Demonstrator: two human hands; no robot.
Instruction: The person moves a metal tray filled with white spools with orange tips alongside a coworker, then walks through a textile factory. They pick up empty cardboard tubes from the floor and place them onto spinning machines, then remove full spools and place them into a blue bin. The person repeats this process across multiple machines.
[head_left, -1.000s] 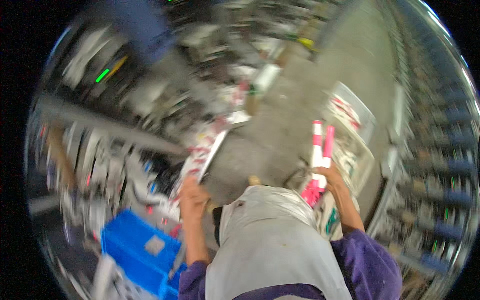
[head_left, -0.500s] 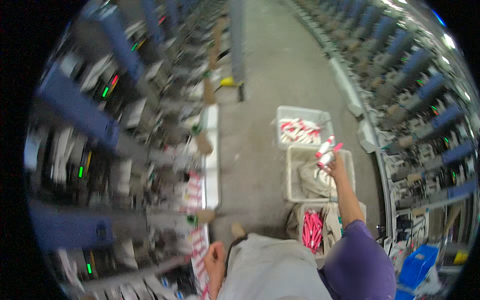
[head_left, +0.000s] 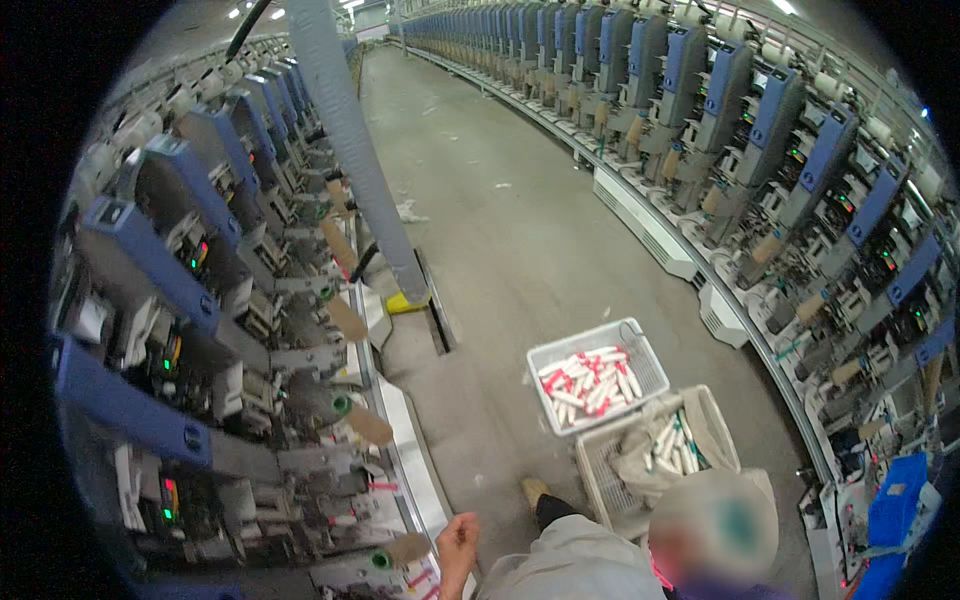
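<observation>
My left hand is curled closed beside the left machine row, with nothing visible in it. My right hand does not show; only a bit of purple sleeve appears at the lower edge, below a blurred patch. Ahead of me on the floor, a white plastic basket holds a heap of white yarn bobbins with pink-red tubes. Nearer stands a cream basket with a beige cloth bag in it. White bobbins with green ends lie on that cloth. Blur hides what is nearest on the right.
Rows of blue-grey yarn winding machines line both sides of the aisle. A grey wrapped post or hose comes down at the left, by a yellow piece. A blue container is at the right.
The view has tilted up along the aisle, so the baskets sit lower. My right hand, earlier holding bobbins over the baskets, has gone from sight. My left hand remains low beside me.
</observation>
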